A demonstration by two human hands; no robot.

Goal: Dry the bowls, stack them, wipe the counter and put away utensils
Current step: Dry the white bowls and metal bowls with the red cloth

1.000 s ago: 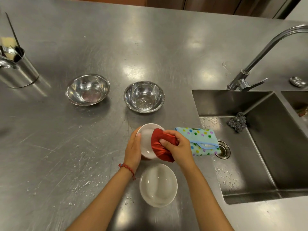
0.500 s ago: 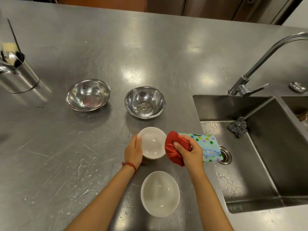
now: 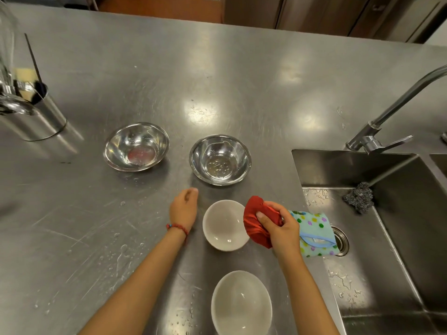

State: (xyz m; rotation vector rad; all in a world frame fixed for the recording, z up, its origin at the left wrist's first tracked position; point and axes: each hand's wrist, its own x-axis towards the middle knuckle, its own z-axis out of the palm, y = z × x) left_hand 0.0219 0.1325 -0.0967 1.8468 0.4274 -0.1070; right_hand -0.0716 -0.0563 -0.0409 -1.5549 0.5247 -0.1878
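Scene: a steel worktop seen from above, with a sink sunk into it; places below are given relative to the sink.
Left hand: hovers over the worktop well to the left of the sink, fingers loosely curled and holding nothing; a red bead bracelet circles its wrist.
Right hand: just left of the sink's edge, fingers clamped on a bunched red cloth.
Spotted cloth: a pale blue cloth with coloured dots, hanging from the right hand over the sink's left rim, beside the drain.
Upper white bowl: upright on the worktop left of the sink, between the two hands; the red cloth is at its right rim, whether touching I cannot tell.
Lower white bowl: upright on the worktop left of the sink, nearer the viewer than the first bowl and apart from it.
Steel bowls: two sit upright left of the sink and farther back; the nearer one holds water droplets, the farther one lies beyond it.
Utensil holder: a steel cylinder far left of the sink, with utensils standing in it.
Tap: rises behind the sink.
Steel scourer: lies inside the sink near its back wall.
Water: droplets scattered on the worktop well left of the sink.
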